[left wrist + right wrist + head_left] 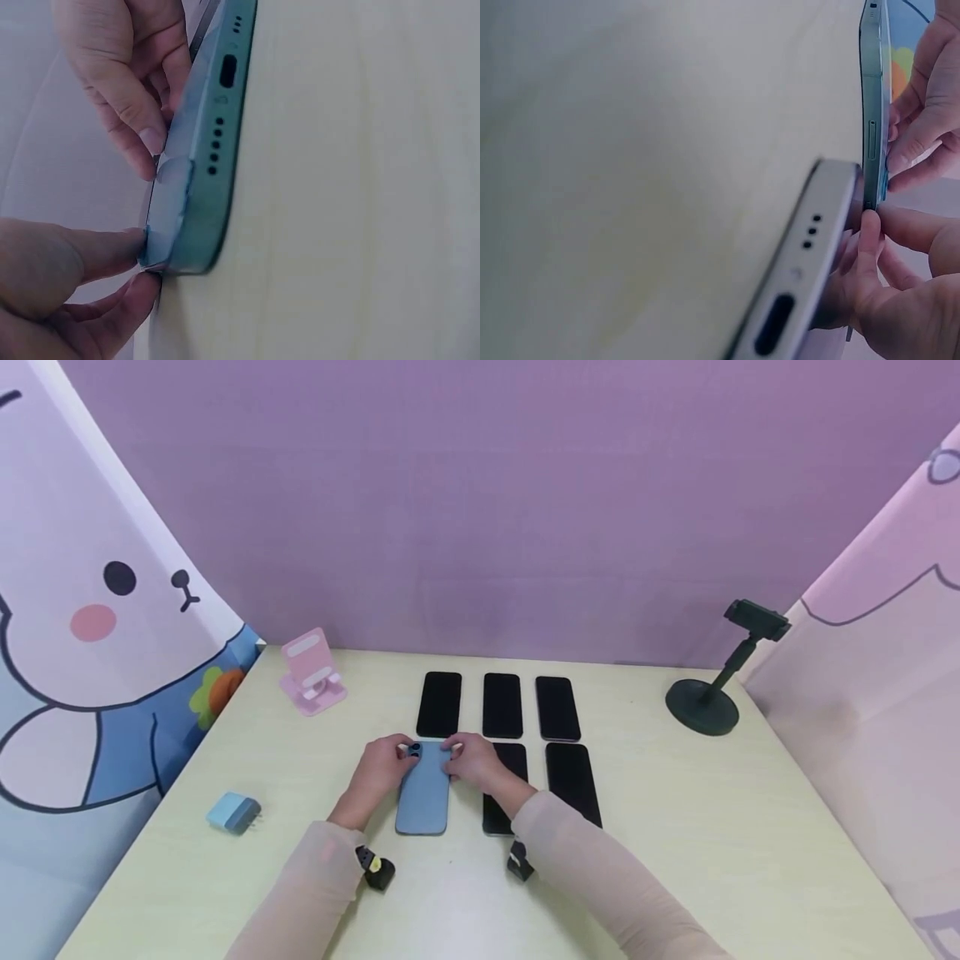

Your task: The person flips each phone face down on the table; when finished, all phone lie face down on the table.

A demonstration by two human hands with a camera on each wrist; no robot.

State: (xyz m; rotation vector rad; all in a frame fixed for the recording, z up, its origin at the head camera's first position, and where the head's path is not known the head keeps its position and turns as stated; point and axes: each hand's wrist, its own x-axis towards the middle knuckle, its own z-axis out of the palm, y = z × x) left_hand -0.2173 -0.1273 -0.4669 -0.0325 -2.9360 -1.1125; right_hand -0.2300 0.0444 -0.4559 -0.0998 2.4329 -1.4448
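Note:
A light blue smartphone (423,802) lies back up on the table, its camera bump at the far left corner. My left hand (380,767) pinches that corner between thumb and finger. At the far right corner, my right hand (477,762) holds the edge with thumb and fingertips. In the left wrist view, the charging port end of the phone (217,142) faces the camera. The right wrist view shows its long side edge (872,112). Under my right wrist lies a black-screened phone (498,818), partly hidden by the hand and forearm.
Behind the hands is a row of three dark phones, with the middle one (502,706) among them; another phone (573,781) lies right of the right forearm. A pink stand (311,664) is back left, a blue charger (234,812) front left, a dark green stand (702,707) right.

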